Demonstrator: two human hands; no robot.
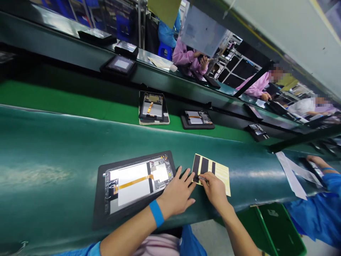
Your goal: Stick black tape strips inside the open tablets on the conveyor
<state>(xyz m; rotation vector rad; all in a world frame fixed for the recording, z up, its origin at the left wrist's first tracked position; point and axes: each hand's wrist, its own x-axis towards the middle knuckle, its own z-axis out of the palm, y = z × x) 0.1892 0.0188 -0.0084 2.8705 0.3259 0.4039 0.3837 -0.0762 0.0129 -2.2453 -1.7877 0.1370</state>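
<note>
My left hand point(179, 193) is open, palm down, with fingers spread. It lies between an opened tablet point(133, 186) and a yellow backing sheet point(222, 177), its fingertips at the sheet's left edge. My right hand point(215, 189) is closed in a pinch at the lower end of the leftmost black adhesive strip point(196, 164) on that sheet; the exact grip is partly hidden. More black strips sit beside it, and the sheet's right part shows only yellow. The tablet lies on a black foam pad point(99, 213), showing its battery, an orange flex cable point(133, 183) and a circuit board.
Behind the bench point(66, 142) runs a green conveyor belt point(112, 108) carrying more opened tablets point(153, 106). To the right are white paper strips point(291, 174), a co-worker's blue sleeve point(309, 217) and a green crate point(282, 227). Other people sit across the line.
</note>
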